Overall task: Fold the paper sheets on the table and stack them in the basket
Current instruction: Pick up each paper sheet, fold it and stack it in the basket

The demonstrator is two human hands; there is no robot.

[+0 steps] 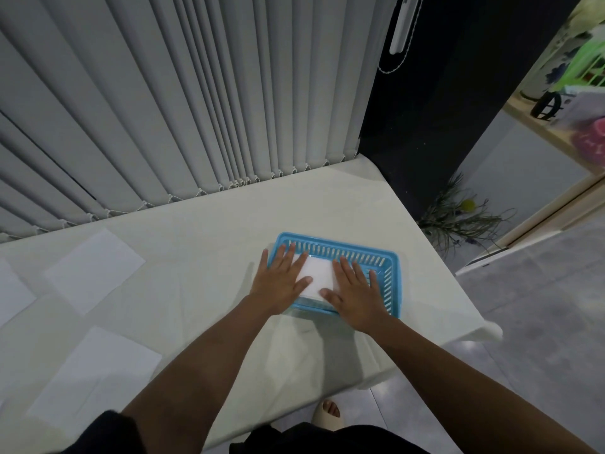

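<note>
Meanwhile, on the white table point(229, 221), unfolded sheets point(95, 270) lie well left of the fingers. Beneath them, the blue basket point(391, 260) holds a folded paper point(316, 273), pressed flat by the left hand point(281, 280) and right hand point(355, 290), fingers straight and spread, gripping nothing. When the palms lift, the fold may spring open; a sideways push could skid the light basket.

back: grey vertical blinds point(163, 109) | right: dark wall point(442, 109) | floor: grey tiles point(540, 322) | corner: wispy plant point(458, 221)
</note>
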